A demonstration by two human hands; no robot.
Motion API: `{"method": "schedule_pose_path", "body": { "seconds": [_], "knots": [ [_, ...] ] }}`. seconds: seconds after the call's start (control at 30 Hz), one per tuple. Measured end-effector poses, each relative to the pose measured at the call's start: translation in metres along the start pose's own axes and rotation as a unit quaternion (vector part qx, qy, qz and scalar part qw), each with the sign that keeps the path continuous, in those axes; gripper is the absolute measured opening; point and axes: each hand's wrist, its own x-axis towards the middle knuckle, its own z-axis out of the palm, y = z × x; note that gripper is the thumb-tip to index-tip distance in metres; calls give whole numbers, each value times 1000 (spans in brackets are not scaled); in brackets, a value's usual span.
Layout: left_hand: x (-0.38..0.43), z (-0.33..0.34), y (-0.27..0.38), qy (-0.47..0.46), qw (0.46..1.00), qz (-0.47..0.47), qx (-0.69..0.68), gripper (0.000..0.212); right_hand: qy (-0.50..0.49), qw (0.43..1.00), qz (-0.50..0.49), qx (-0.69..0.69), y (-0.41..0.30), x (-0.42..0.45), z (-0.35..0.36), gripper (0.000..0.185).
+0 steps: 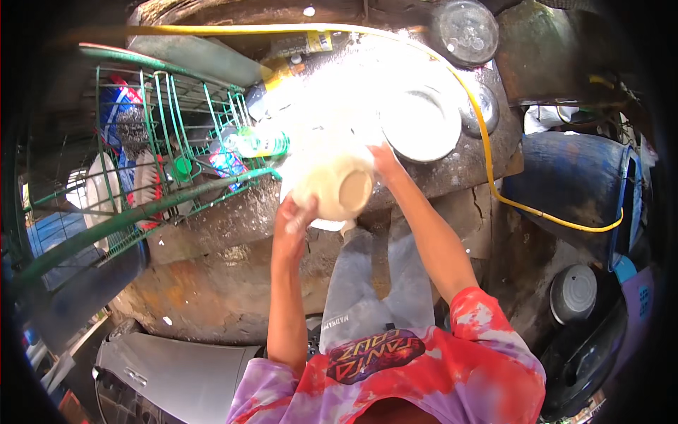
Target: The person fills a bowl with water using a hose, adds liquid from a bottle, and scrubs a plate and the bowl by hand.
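A pale bowl (pixel 328 177) is held between my hands above the worktop, its round foot turned towards me. My left hand (pixel 297 218) grips its near left side, and my right hand (pixel 385 163) is at its far right side. Part of the right hand's fingers is lost in bright glare. A white rim (pixel 327 224) shows under the bowl, but what it belongs to is hidden. Right of the bowl lies a white round dish (pixel 422 124), largely washed out by sunlight. A metal bowl (pixel 481 108) sits beside that dish.
A green wire rack (pixel 159 214) at left holds brushes (pixel 145 180) and a steel scrubber (pixel 132 127). Close to it lies a green-tinted bottle (pixel 259 143). A yellow hose (pixel 479 122) crosses the stained worktop (pixel 233 206) towards a blue drum (pixel 567 180). A round metal pot (pixel 466 32) stands far right.
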Motion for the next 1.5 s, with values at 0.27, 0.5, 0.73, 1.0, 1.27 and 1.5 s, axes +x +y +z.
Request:
{"method": "schedule_pose_path", "body": {
  "seconds": [0.27, 0.5, 0.73, 1.0, 1.27, 1.5],
  "knots": [
    [7, 21, -20, 136, 962, 198, 131, 27, -99, 846, -324, -412, -52, -32, 93, 27],
    [2, 25, -1, 172, 965, 117, 161, 39, -93, 970, -11, -223, -56, -32, 65, 31],
    [11, 31, -3, 284, 938, 174, -92, 32, 79, 980, 118, 141, -28, -45, 58, 39],
    [39, -33, -39, 160, 962, 52, -214, 38, 165, 968, -120, -146, -30, -79, 93, 36],
    [22, -18, -35, 114, 973, -156, -126, 40, -273, 729, -271, -566, -68, -110, 72, 24],
    [26, -19, -78, 253, 967, -18, 7, 42, 103, 795, 12, -598, -71, -10, -77, 32]
  ]
}}
